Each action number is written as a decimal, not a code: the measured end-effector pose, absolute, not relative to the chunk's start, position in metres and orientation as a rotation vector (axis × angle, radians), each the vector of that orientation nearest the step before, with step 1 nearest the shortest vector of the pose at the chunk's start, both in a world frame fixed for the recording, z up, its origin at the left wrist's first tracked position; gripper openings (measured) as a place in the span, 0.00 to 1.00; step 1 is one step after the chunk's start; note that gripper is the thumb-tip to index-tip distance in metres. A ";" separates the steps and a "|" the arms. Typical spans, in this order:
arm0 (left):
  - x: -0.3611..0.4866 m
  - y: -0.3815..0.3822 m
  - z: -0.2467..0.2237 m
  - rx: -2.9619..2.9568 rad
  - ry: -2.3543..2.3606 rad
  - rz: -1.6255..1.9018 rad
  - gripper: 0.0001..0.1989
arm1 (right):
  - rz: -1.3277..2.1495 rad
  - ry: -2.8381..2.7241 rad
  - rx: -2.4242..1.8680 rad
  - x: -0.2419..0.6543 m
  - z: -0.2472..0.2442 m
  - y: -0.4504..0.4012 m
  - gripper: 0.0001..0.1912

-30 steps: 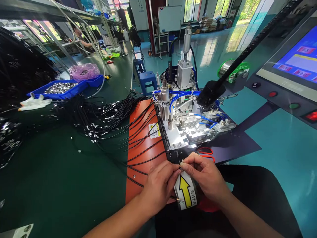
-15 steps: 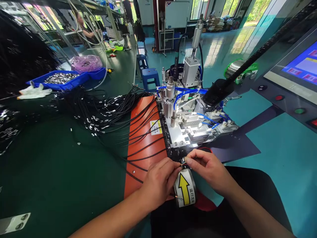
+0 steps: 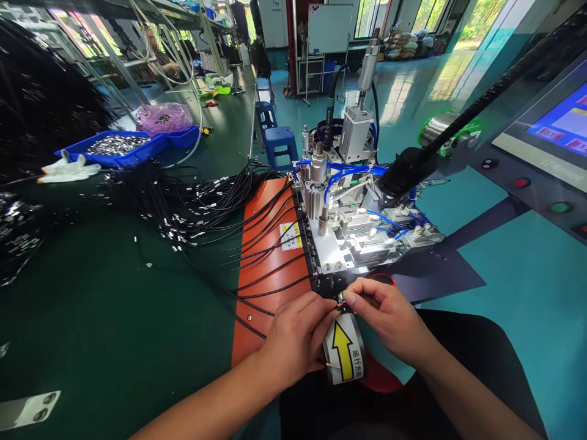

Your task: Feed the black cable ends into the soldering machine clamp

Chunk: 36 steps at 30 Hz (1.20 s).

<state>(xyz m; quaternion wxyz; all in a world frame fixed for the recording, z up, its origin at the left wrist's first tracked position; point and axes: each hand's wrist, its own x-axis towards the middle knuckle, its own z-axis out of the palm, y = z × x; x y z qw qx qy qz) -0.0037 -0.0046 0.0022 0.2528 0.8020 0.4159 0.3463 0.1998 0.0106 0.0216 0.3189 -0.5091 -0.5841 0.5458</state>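
Observation:
My left hand (image 3: 298, 333) pinches the end of a thin black cable at the machine's near edge. Its fingertips almost meet those of my right hand (image 3: 383, 315), which is closed on the fine wire ends there; the exact grip is too small to make out. Just below the fingertips is a round part with a yellow arrow (image 3: 343, 351). Black cables (image 3: 270, 269) lie across the orange plate (image 3: 257, 229), their ends along the edge of the metal machine (image 3: 332, 244).
A heap of black cables (image 3: 178, 211) lies on the green table (image 3: 92, 318). Behind it are a blue tray (image 3: 132, 157) of small metal parts and white gloves (image 3: 68, 168). A thick black hose (image 3: 408, 171) and a control panel (image 3: 527, 165) stand at right. A person is far back.
The view has shifted slightly, so the scene sits a little further right. Both hands keep nearly the same pose, fingertips together at the machine's edge.

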 end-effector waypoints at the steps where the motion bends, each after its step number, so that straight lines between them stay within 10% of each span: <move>1: -0.004 -0.005 0.002 2.182 1.133 0.950 0.06 | 1.440 -1.524 -1.339 0.200 0.021 0.010 0.15; 36: -0.006 0.001 0.000 2.274 1.300 0.864 0.14 | 1.281 -1.410 -1.526 0.195 -0.012 0.012 0.15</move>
